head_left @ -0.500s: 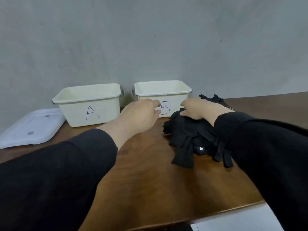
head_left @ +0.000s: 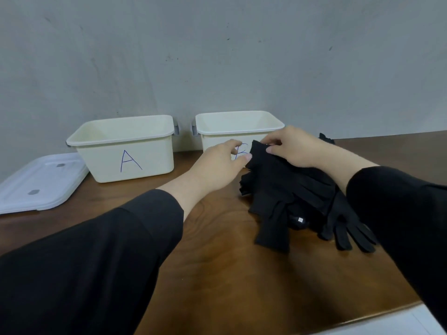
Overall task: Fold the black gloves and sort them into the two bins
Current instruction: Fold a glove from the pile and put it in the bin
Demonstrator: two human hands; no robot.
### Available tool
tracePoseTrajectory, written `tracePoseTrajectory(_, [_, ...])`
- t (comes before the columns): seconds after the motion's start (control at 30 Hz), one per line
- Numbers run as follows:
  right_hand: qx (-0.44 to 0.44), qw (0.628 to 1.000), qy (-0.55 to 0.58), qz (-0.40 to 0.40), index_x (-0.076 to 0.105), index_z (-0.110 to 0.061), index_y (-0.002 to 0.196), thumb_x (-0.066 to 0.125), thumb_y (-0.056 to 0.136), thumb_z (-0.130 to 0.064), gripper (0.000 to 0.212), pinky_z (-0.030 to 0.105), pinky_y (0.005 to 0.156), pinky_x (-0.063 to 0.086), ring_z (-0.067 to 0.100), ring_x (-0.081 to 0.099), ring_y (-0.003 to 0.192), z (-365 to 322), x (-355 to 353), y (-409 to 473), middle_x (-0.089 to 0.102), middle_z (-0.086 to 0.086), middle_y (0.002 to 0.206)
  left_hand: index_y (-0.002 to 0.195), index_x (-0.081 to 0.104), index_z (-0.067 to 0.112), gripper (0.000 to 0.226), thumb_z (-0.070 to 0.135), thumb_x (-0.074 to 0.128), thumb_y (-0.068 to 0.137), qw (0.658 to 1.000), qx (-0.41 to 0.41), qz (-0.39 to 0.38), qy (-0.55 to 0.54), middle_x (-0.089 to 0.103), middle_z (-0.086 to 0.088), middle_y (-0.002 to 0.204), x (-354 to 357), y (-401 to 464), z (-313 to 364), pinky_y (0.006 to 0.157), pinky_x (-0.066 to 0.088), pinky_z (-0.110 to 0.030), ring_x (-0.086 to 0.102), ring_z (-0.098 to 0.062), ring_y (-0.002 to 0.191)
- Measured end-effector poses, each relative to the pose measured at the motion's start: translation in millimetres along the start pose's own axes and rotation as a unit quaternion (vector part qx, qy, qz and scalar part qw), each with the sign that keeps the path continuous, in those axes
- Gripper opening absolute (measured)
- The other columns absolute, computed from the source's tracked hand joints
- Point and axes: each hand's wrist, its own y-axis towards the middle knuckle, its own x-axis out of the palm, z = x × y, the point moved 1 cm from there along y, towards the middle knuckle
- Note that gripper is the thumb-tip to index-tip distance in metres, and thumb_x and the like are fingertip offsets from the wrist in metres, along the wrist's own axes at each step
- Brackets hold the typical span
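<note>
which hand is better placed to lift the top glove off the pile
The right hand: its fingers already pinch the top edge of a glove on the pile of black gloves, in front of bin B. The left hand only touches the pile's left edge with relaxed fingers.

Person wears long black sleeves on 2 arms: left sleeve (head_left: 96,257), right sleeve (head_left: 399,209). Plain matte fabric, cuffs ending short of wrists. Left hand (head_left: 217,165) and right hand (head_left: 295,148) bare.
</note>
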Motion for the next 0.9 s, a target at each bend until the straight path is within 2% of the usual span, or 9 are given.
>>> tracePoseTrajectory(0.07, [-0.018, 0.999, 0.046, 0.005, 0.070, -0.017, 0.124, 0.058, 0.101, -0.015, 0.025, 0.010, 0.078, 0.040, 0.015, 0.058, 0.102, -15, -15, -8, 0.067, -0.006, 0.109, 0.141, 0.051, 0.023, 0.053, 0.051, 0.055, 0.096, 0.995, -0.028, -0.009, -0.095, 0.062, 0.011, 0.127, -1, 5, 8, 0.101, 0.044, -0.030, 0.056, -0.010, 0.119])
tracePoseTrajectory(0.17, [-0.030, 0.996, 0.087, 0.018, 0.071, -0.021, 0.119, 0.061, 0.100, -0.017, 0.022, -0.001, 0.068, 0.038, 0.014, 0.061, 0.097, -30, -25, -8, 0.070, -0.004, 0.107, 0.105, 0.071, 0.013, 0.029, 0.038, 0.059, 0.097, 0.975, -0.047, 0.022, -0.214, 0.071, 0.011, 0.097, -1, 10, 14, 0.076, 0.049, -0.023, 0.065, -0.001, 0.085])
tracePoseTrajectory(0.27, [-0.016, 0.990, 0.114, 0.080, 0.070, -0.025, 0.113, 0.063, 0.098, -0.022, 0.016, 0.009, 0.069, 0.043, 0.007, 0.059, 0.080, -38, -20, 3, 0.064, -0.011, 0.097, 0.095, 0.064, -0.005, 0.034, 0.029, 0.059, 0.095, 0.954, -0.088, 0.064, -0.279, 0.068, -0.004, 0.083, -10, 12, 8, 0.062, 0.052, -0.026, 0.064, -0.007, 0.065])
tracePoseTrajectory(0.37, [0.026, 0.974, 0.138, 0.180, 0.068, -0.029, 0.093, 0.060, 0.097, -0.031, 0.009, 0.032, 0.075, 0.052, 0.010, 0.061, 0.075, -51, -9, 12, 0.063, -0.013, 0.085, 0.096, 0.065, 0.002, 0.024, 0.024, 0.057, 0.096, 0.913, -0.134, 0.080, -0.378, 0.071, -0.016, 0.090, -28, 9, -3, 0.071, 0.059, -0.040, 0.067, -0.023, 0.071])
tracePoseTrajectory(0.47, [0.067, 0.947, 0.303, 0.087, 0.070, -0.018, 0.100, 0.051, 0.103, -0.042, 0.031, 0.035, 0.078, 0.061, 0.014, 0.072, 0.080, -79, 9, 17, 0.074, -0.001, 0.098, 0.100, 0.067, -0.002, 0.023, 0.018, 0.056, 0.098, 0.895, -0.141, 0.101, -0.412, 0.069, -0.018, 0.091, -51, 3, -16, 0.075, 0.062, -0.044, 0.066, -0.027, 0.074])
tracePoseTrajectory(0.57, [0.073, 0.885, 0.458, -0.041, 0.070, -0.011, 0.114, 0.049, 0.100, -0.057, 0.052, 0.037, 0.086, 0.061, 0.023, 0.075, 0.095, -114, 28, 24, 0.076, 0.006, 0.109, 0.094, 0.070, 0.006, 0.020, 0.017, 0.052, 0.097, 0.908, -0.121, 0.093, -0.390, 0.071, -0.012, 0.090, -72, -6, -30, 0.074, 0.060, -0.034, 0.069, -0.021, 0.078])
tracePoseTrajectory(0.63, [0.065, 0.863, 0.498, -0.064, 0.071, -0.014, 0.115, 0.055, 0.095, -0.063, 0.055, 0.040, 0.089, 0.059, 0.023, 0.074, 0.100, -131, 38, 33, 0.076, 0.004, 0.110, 0.101, 0.072, 0.006, 0.024, 0.017, 0.051, 0.094, 0.913, -0.113, 0.063, -0.388, 0.074, -0.011, 0.101, -82, -15, -42, 0.085, 0.059, -0.037, 0.072, -0.021, 0.090])
tracePoseTrajectory(0.77, [0.042, 0.900, 0.432, -0.030, 0.072, -0.010, 0.108, 0.063, 0.098, -0.030, 0.024, 0.038, 0.083, 0.061, 0.023, 0.074, 0.096, -151, 58, 53, 0.077, 0.010, 0.102, 0.115, 0.070, 0.007, 0.031, 0.013, 0.046, 0.095, 0.912, -0.111, 0.032, -0.394, 0.074, -0.008, 0.112, -99, -36, -67, 0.094, 0.055, -0.035, 0.070, -0.018, 0.106])
tracePoseTrajectory(0.9, [0.009, 0.947, 0.321, -0.008, 0.062, -0.002, 0.082, 0.053, 0.087, -0.011, 0.014, 0.033, 0.063, 0.040, 0.021, 0.056, 0.070, -168, 71, 71, 0.060, 0.012, 0.077, 0.100, 0.061, 0.015, 0.029, 0.002, 0.038, 0.089, 0.921, -0.162, 0.186, -0.301, 0.076, -0.007, 0.085, -117, -59, -108, 0.063, 0.048, -0.032, 0.066, -0.022, 0.065])
